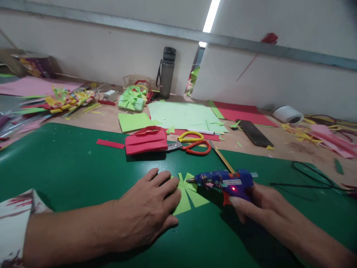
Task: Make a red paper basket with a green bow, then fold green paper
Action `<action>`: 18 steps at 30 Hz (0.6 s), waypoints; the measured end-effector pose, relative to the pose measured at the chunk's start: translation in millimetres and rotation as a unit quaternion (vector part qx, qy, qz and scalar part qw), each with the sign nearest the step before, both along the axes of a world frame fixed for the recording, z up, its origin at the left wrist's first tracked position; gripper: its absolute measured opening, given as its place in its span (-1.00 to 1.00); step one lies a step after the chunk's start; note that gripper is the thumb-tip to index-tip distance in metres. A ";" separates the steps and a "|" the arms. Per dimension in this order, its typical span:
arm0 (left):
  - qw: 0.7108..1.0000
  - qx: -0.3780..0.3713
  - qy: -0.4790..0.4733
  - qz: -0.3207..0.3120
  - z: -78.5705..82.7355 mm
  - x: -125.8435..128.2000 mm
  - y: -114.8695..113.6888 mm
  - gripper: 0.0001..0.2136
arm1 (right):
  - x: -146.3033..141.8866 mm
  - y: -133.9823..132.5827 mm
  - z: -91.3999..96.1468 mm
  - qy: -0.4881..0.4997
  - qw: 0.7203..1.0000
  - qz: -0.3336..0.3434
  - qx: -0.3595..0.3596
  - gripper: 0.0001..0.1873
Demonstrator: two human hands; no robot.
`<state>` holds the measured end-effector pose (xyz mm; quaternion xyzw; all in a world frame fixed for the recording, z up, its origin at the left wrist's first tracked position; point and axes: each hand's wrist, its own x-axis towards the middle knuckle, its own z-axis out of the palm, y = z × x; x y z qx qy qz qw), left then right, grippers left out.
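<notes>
A hot glue gun [231, 182], blue with an orange trigger and a lit red lamp, is held in my right hand [259, 203], its fingers wrapped round the handle. Its metal tip points left, at the middle of a light green paper piece [199, 197] cut into strips like a flower. My left hand [150, 203] rests palm down over the left part of that paper, fingers slightly bent and apart, hiding some of it. Beyond my left hand stands a small folded red paper bag [146, 141]. Scissors [196, 147] with yellow and orange handles lie against it.
A green mat [83, 178] covers the near table. Farther back are a light green sheet [184, 113], a green paper bag [132, 98], a grey bottle [167, 72], a phone [255, 133] and red sheets [242, 113]. A black cord [304, 184] loops at the right.
</notes>
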<state>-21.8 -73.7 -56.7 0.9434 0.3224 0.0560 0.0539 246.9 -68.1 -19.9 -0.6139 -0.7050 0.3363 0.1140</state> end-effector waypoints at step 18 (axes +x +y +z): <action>1.000 -0.002 -0.007 0.009 -1.7 1.3 -0.9 -0.76 | 4.5 -21.2 4.1 -0.281 0.740 0.308 0.527 -0.59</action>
